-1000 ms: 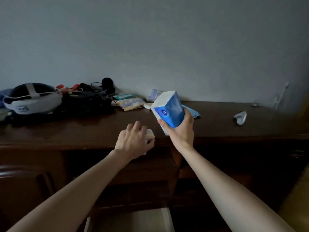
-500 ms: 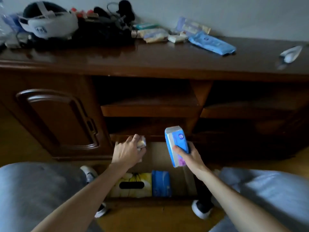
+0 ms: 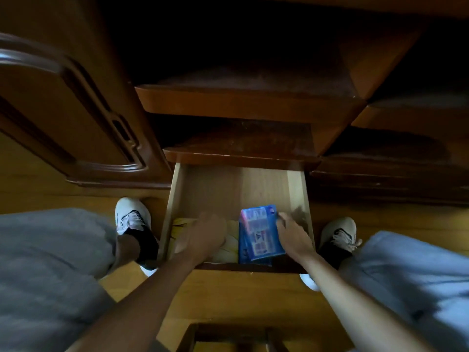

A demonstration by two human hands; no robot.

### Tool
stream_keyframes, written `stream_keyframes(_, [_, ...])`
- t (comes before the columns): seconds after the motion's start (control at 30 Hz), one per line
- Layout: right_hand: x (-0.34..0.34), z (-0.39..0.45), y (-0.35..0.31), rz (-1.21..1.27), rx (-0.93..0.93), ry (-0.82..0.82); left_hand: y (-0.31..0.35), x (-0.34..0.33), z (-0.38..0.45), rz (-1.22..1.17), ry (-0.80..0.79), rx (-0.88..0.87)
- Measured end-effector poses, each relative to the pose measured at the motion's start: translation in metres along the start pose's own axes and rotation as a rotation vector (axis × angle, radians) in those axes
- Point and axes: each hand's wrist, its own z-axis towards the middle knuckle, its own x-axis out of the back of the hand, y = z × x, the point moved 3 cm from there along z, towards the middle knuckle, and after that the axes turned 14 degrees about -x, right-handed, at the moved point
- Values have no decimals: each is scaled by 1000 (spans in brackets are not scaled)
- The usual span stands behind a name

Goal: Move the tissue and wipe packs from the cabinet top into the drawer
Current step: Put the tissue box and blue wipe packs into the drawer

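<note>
right hand: my fingers grip blue tissue pack, inside drawer
left hand: over yellow pack; grip unclear

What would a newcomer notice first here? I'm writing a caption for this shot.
The open light-wood drawer at centre, pulled out from the dark cabinet. In it, the right hand holds a bright blue tissue pack on the right side, while the left hand reaches over a yellow pack beside it.
</note>
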Motion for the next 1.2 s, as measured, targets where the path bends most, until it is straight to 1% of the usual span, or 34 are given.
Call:
stream_keyframes(0.07, [-12, 4, -7, 128, -11, -104, -3, -10, 1, -18, 5, 8])
stream_keyframes(0.13, [-24, 2, -18, 131, 10, -170, -4, -17, 2, 37, -4, -7])
stream_keyframes(0.2, [-32, 4, -22, 136, 17, -181, -5, -21, 2, 81, -7, -28])
stream_keyframes(0.3, [-24, 11, -18, 301, -56, -183, -8, -23, 2, 79, -2, -38])
stream_keyframes(0.33, [-15, 12, -18, 321, -60, -131, -9, -23, 2, 79, -5, -38])
stream_keyframes(0.37, [-4, 12, -18, 284, -52, -38, -10, -23, 1, 81, -3, -38])
stream_keyframes(0.43, [20, 10, -19, 97, -23, 202, -9, -23, 0, 72, 10, -44])
stream_keyframes(0.47, [27, 7, -20, -4, 9, 288, -9, -24, -1, 60, 10, -46])
stream_keyframes(0.5, [31, 2, -22, -89, 49, 324, -8, -24, -1, 48, 6, -42])
stream_keyframes(0.53, [29, -3, -25, -160, 96, 302, -8, -23, -2, 42, -3, -35])
stream_keyframes(0.57, [22, -8, -28, -207, 148, 225, -8, -22, -1, 44, -13, -31])
stream_keyframes(0.63, [-1, -21, -31, -225, 272, 55, -7, -20, -1, 51, -18, -40])
stream_keyframes(0.67, [-9, -27, -34, -182, 336, 40, -6, -19, -1, 52, -15, -44])
stream_keyframes(0.73, [-17, -27, -37, -75, 370, 136, -4, -17, -3, 68, -8, -48])
stream_keyframes(0.77, [-19, -23, -36, -62, 330, 181, -3, -16, -4, 78, -12, -50])
stream_keyframes(0.8, [-21, -17, -33, -40, 254, 169, -3, -15, -5, 83, -22, -47])
stream_keyframes(0.83, [-23, -10, -28, 33, 153, 60, -2, -14, -6, 84, -33, -42])
stream_keyframes(0.9, [-27, -4, -21, 268, 22, -262, -3, -12, -7, 95, -50, -36])
stream_keyframes(0.93, [-27, -4, -20, 328, 1, -341, -3, -11, -8, 102, -53, -39])
stream_keyframes(1.1, [-19, 0, -21, 431, -9, -303, -2, -10, -6, 116, -44, -28])
stream_keyframes(1.17, [-4, 4, -19, 380, 8, -210, 0, -8, -6, 132, -42, -23])
stream_keyframes(1.2, [6, 7, -15, 301, 12, -144, 0, -8, -6, 131, -37, -21])
